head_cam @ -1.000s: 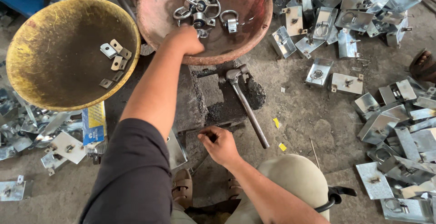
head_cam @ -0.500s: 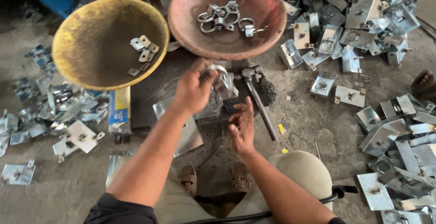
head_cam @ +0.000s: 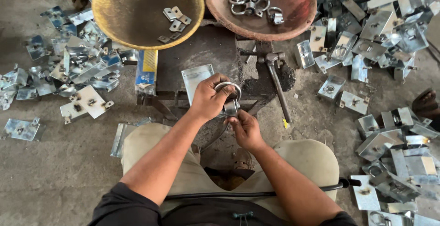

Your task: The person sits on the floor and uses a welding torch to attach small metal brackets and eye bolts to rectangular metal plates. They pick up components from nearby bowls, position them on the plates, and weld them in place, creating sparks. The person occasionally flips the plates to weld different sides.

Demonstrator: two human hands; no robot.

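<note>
**Both hands on a metal ring clamp, over the bench edge**

Left hand is wrapped around a round metal ring clamp, fingers closed on its left side. Right hand comes from below, fingertips pinched on the clamp's lower end, where a small block-like part sits. The clamp is held between the knees, just in front of the near edge of the dark bench. The ring's loop is uppermost and its closing end points down toward the right hand, so the long axis runs roughly up-down in view, tilted slightly. Can't tell if the ring face is turned flat to the camera or angled.

Containers: yellow bowl sits top left on the bench and holds a few small flat metal plates, clustered right of centre. Red bowl sits beside it to the right and holds a bunch of ring clamps near its top. The rims of the two bowls are close or touching.

A hammer lies right of the bench, head up, handle toward the person. Galvanised brackets are heaped on the floor right, with more left.
</note>
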